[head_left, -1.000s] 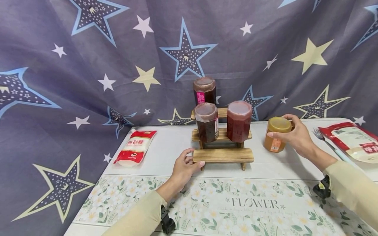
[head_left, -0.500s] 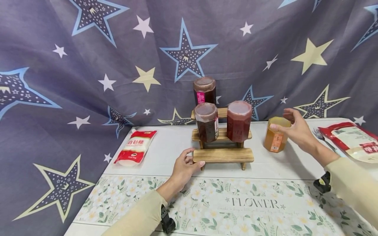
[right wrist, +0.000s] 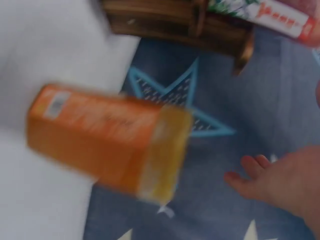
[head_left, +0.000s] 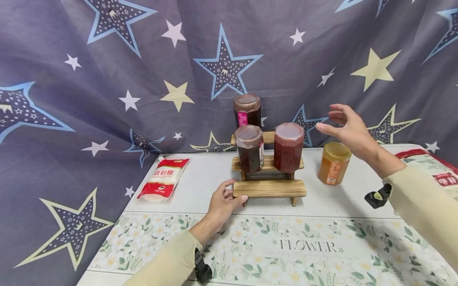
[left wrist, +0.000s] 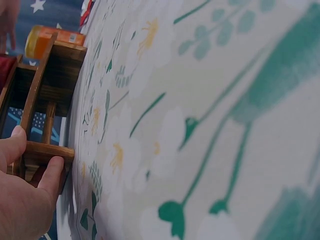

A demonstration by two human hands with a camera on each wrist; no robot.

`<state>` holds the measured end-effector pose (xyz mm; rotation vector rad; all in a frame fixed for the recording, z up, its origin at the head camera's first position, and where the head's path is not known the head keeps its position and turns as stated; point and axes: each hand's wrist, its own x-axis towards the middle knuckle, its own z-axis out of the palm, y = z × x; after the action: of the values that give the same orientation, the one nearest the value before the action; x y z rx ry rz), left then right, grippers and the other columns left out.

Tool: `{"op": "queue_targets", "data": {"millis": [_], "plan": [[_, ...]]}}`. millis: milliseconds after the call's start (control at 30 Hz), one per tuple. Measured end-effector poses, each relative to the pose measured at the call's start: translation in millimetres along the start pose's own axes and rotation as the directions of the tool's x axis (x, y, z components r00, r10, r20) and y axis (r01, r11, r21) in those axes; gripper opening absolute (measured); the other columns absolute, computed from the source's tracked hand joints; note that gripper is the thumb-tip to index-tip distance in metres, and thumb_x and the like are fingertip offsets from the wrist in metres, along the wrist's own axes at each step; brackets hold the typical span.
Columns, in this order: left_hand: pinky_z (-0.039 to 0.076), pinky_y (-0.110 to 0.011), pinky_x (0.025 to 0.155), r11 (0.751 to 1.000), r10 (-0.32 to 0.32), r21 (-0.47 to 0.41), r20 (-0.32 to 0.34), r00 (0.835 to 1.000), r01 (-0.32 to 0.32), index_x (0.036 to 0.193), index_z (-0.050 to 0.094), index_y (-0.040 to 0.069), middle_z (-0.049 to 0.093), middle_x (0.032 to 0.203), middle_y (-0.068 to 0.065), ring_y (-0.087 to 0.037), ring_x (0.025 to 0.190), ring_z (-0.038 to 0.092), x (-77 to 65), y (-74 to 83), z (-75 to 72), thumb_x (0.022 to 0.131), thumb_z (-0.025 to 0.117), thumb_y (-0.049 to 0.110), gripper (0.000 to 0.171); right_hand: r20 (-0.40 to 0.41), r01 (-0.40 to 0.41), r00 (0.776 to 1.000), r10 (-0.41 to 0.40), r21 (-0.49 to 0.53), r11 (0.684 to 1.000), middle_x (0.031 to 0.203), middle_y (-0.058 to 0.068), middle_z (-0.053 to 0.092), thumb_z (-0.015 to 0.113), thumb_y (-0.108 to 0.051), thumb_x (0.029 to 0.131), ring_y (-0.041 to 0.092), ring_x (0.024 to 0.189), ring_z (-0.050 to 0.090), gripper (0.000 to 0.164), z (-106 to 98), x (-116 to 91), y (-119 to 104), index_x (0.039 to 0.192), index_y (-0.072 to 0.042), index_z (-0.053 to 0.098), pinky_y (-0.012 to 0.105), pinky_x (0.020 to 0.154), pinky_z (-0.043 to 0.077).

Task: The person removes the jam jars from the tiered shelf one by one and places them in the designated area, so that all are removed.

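Note:
My left hand (head_left: 220, 204) grips the left end of the lowest step of a three-tier wooden stand (head_left: 270, 188); in the left wrist view a thumb and finger pinch that end. Two jars, one dark (head_left: 249, 155) and one red (head_left: 289, 149), stand on its middle step. Another dark jar (head_left: 247, 109) with a pink label is on the top step. To the stand's right, an orange-yellow jar (head_left: 334, 163) stands upright on the table. My right hand (head_left: 352, 129) hovers above and behind that jar, fingers spread and holding nothing. In the right wrist view the jar (right wrist: 100, 140) is blurred.
A red-and-white bag of white sugar (head_left: 163, 178) lies at the left. Another red-and-white bag (head_left: 429, 169) lies at the right, partly covered by my right forearm. A starry curtain (head_left: 200, 47) hangs behind the table, and a floral cloth (head_left: 250, 246) covers its front.
My right hand has let go of the orange-yellow jar and lifted up away from it. The jar stays in place. The left hand has not moved. My right arm now hides the fork.

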<state>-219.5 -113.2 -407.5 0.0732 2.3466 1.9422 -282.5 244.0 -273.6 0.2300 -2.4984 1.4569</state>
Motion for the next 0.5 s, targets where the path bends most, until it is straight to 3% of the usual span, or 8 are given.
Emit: {"op": "queue_targets", "data": {"millis": [500], "plan": [[0.053, -0.03, 0.076, 1.0, -0.004, -0.001, -0.003, 1.0, 0.004, 0.142, 0.042, 0.011, 0.066, 0.107, -0.011, -0.017, 0.09, 0.064, 0.8, 0.0, 0.5, 0.085, 0.076, 0.017, 0.066, 0.088, 0.09, 0.992, -0.091, 0.023, 0.996, 0.151, 0.015, 0.033, 0.072, -0.044, 0.084, 0.031, 0.138, 0.034, 0.088, 32.5, 17.2, -65.8, 0.152, -0.015, 0.025, 0.056, 0.106, 0.032]]}}
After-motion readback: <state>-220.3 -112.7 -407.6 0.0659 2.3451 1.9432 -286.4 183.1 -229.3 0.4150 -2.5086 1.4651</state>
